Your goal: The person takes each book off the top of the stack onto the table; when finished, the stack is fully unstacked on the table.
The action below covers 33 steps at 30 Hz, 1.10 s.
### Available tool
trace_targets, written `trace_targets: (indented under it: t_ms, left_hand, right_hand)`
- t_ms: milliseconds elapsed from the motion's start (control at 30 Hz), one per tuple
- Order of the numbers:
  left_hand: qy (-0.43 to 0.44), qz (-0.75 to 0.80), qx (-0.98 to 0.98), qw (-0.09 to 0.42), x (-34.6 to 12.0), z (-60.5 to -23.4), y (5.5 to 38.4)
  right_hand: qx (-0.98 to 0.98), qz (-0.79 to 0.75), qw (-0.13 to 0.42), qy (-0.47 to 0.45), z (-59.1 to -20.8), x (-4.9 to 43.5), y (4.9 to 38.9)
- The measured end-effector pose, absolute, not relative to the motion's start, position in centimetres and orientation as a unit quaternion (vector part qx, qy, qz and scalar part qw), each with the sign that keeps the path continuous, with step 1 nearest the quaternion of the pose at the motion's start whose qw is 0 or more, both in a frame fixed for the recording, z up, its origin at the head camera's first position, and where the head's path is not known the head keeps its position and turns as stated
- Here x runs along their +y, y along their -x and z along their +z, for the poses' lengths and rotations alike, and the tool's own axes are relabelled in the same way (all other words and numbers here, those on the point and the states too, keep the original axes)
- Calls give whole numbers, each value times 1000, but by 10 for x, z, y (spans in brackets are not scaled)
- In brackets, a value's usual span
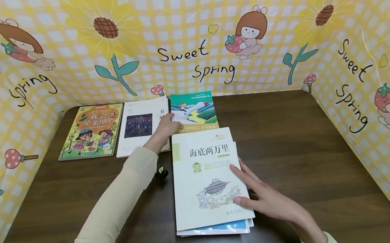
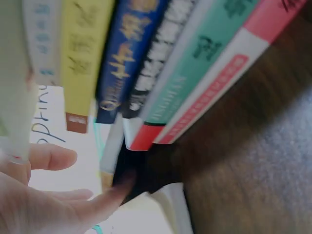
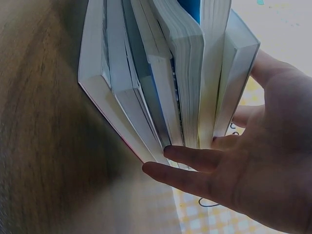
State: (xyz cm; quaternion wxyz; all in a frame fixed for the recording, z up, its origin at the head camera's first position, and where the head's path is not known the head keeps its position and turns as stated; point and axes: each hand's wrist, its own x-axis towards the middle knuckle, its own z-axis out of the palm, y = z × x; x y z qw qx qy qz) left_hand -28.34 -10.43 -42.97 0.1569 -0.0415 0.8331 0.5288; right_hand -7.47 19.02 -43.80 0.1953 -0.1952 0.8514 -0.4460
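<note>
A stack of several books stands on the table, topped by a white book (image 1: 209,171) with a ship drawing. My right hand (image 1: 269,199) rests along the stack's right side, thumb and one finger over the top cover's edge. In the right wrist view, the right hand's fingers (image 3: 187,178) reach across the page-edge side of the stack (image 3: 161,92). My left hand (image 1: 168,128) lies at the left edge of a green illustrated book (image 1: 195,111) behind the stack. Coloured spines (image 2: 129,63) show above the left hand (image 2: 48,204) in its wrist view.
Left of the green book lie a white book (image 1: 138,125) with a dark picture and an orange-and-green children's book (image 1: 90,132), side by side at the back. The dark wooden table (image 1: 289,135) is enclosed by yellow checked cloth (image 1: 178,28) at the back and sides.
</note>
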Motion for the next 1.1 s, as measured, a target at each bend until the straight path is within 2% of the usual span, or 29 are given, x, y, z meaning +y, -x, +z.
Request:
trace_targets:
  t_ms: [200, 400, 600, 800, 933, 1100]
  left_hand:
    - [20, 534, 828, 170, -109, -415, 276]
    - [-1, 559, 814, 160, -113, -399, 273]
    - [-41, 560, 815, 140, -122, -380, 251]
    - [-61, 534, 832, 135, -140, -382, 210]
    - [-57, 536, 828, 155, -148, -392, 170]
    - [-72, 557, 815, 139, -144, -408, 119]
  right_hand:
    - [850, -447, 199, 194, -439, 189, 75]
    - [847, -451, 201, 195, -441, 189, 76]
    - [845, -455, 200, 197, -443, 188, 75]
    - [845, -454, 195, 205, -444, 188, 75]
    - [847, -455, 187, 204, -442, 188, 74]
    - [853, -454, 172, 193, -441, 186, 73]
